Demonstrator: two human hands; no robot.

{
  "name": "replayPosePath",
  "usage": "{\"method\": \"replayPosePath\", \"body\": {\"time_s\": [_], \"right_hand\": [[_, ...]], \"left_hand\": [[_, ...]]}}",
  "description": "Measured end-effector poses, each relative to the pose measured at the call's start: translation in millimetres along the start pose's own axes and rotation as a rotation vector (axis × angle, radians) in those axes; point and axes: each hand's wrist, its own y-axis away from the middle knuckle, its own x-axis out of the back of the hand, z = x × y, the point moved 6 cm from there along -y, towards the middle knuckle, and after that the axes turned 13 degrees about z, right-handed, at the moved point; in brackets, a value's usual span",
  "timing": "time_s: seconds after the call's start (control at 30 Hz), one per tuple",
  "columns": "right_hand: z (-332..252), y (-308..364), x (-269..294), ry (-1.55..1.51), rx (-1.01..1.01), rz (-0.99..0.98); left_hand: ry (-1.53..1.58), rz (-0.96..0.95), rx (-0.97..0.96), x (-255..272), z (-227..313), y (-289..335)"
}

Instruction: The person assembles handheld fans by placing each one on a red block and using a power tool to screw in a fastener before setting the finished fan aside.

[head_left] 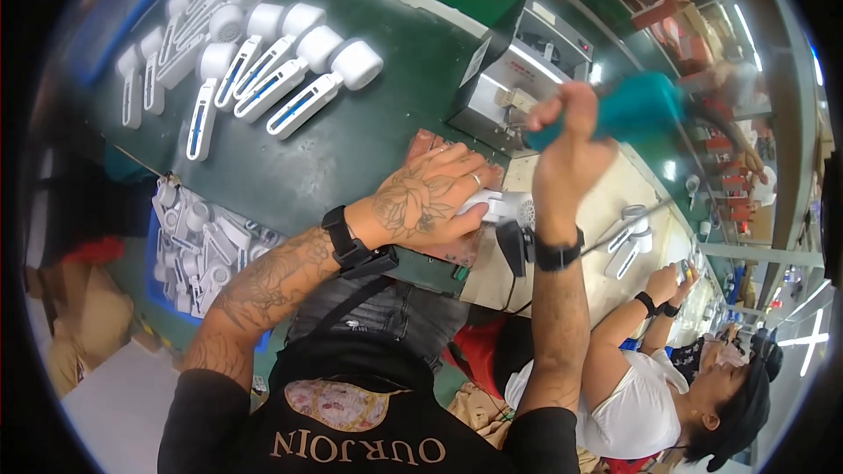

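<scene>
My left hand (435, 196) lies over a white handheld device (502, 205) with a round, perforated head, pressing it onto a reddish block (426, 145). Its thumb rests along the device, and the palm hides most of the handle. Raised above and right of it, my right hand (572, 145) is closed round a teal tool (645, 105). Motion smears that tool, so its exact kind cannot be made out. Farther left on the green table, several similar white devices (307, 105) lie in rows, with blue strips in their handles.
A blue bin (158, 276) full of white parts stands left of my left forearm. Beyond my right hand sits a metal box-shaped machine (518, 70). Two more devices (628, 241) lie on the pale board (571, 285). To the right a co-worker (641, 395) handles something small.
</scene>
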Motion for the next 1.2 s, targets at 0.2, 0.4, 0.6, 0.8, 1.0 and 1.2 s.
{"method": "replayPosePath", "body": {"time_s": [0.2, 0.4, 0.6, 0.8, 1.0, 1.2], "right_hand": [[-25.4, 48.6, 49.8, -0.025, -0.078, 0.037], [-22.1, 60.7, 51.6, -0.027, -0.062, 0.037], [-9.1, 65.3, 56.0, -0.13, -0.147, 0.052], [-6.5, 64.7, 54.4, -0.128, -0.061, 0.015], [15.6, 73.4, 76.7, -0.059, -0.174, 0.237], [-50.3, 94.7, 95.2, -0.46, -0.012, 0.354]], "left_hand": [[0.061, 0.056, -0.002, 0.9, 3.9, -2.6], [-0.006, 0.021, 0.005, 2.0, 2.6, -1.0], [-0.046, 0.021, 0.001, 0.3, 5.1, -0.8], [-0.03, -0.03, -0.024, -1.4, 9.3, -6.0], [-0.029, 0.078, -0.106, 6.4, 13.3, -2.2], [-0.206, 0.107, -0.326, 22.3, 42.2, 30.2]]}}
